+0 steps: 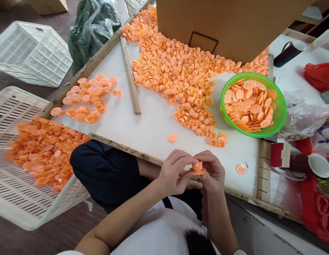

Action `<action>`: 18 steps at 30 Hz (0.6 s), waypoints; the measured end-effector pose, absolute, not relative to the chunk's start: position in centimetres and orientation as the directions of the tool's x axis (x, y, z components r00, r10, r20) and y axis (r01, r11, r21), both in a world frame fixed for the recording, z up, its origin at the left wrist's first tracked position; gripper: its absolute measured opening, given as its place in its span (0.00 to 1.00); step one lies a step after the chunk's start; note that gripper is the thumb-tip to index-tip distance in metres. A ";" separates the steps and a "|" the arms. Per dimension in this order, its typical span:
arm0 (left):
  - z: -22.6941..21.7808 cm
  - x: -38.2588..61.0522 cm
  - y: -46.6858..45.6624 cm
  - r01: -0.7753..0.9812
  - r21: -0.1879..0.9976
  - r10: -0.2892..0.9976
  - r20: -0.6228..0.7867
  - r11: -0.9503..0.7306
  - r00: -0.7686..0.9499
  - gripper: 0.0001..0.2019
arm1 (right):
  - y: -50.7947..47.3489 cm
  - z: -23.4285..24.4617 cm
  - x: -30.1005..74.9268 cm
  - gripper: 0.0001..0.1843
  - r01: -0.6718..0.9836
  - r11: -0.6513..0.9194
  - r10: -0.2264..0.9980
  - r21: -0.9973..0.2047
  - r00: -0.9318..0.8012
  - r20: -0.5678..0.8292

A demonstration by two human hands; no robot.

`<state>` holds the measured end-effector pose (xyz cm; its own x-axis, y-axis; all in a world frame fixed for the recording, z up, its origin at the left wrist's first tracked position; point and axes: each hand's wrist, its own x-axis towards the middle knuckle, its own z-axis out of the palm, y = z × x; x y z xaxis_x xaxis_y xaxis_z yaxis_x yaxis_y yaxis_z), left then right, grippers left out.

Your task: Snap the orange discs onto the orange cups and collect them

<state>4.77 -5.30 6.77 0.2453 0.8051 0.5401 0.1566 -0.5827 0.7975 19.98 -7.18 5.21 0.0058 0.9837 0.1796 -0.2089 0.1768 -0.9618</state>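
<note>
Near the table's front edge, my left hand (172, 174) and my right hand (214, 173) pinch one small orange plastic piece (198, 168) between them. This piece has a short cup-shaped part standing upright on a wider round disc. The left fingers press at the cup's top and side, while the right thumb and fingers grip the disc's edge and the cup. Loose orange discs lie on the white tabletop, one (172, 138) beyond my left hand and another (241, 169) to the right of my right hand.
A heap of small orange cups (177, 67) spreads before a cardboard box (228, 24). A green bowl (280, 120) holds orange discs. Joined pieces (87, 97) lie left of a wooden strip (131, 78). A white crate (55, 209) holds many more. Mugs (317, 165) stand right.
</note>
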 end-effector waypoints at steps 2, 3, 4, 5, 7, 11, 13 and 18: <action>6.9 4.9 -5.3 0.156 0.792 0.801 0.548 -0.590 0.242 0.12 | -7.1 4.9 20.0 0.15 -0.220 0.186 0.982 -0.958 0.020 0.187; 6.9 4.9 -5.3 0.157 0.791 0.800 0.551 -0.591 0.239 0.12 | -7.1 4.8 20.0 0.15 -0.224 0.189 0.982 -0.956 0.028 0.187; 7.0 5.0 -5.2 0.158 0.790 0.800 0.552 -0.592 0.235 0.12 | -7.1 4.8 20.0 0.15 -0.227 0.190 0.982 -0.955 0.035 0.187; 7.0 5.0 -5.2 0.159 0.790 0.800 0.553 -0.592 0.232 0.12 | -7.1 4.7 20.0 0.15 -0.230 0.192 0.981 -0.954 0.038 0.188; 6.9 5.0 -5.3 0.160 0.792 0.803 0.552 -0.589 0.225 0.12 | -7.1 4.8 20.0 0.15 -0.228 0.205 0.979 -0.952 0.039 0.202; 6.6 5.0 -5.2 0.167 0.806 0.819 0.534 -0.568 0.212 0.12 | -7.0 5.2 19.9 0.11 -0.189 0.212 0.977 -0.959 0.044 0.208; 6.5 5.0 -5.2 0.155 0.833 0.842 0.500 -0.532 0.201 0.12 | -6.9 5.2 19.7 0.10 -0.177 0.187 0.982 -0.966 0.057 0.180; 6.3 4.9 -5.3 0.055 0.962 0.956 0.259 -0.269 0.136 0.09 | -7.0 4.6 19.2 0.15 -0.123 0.108 0.992 -0.986 0.073 0.100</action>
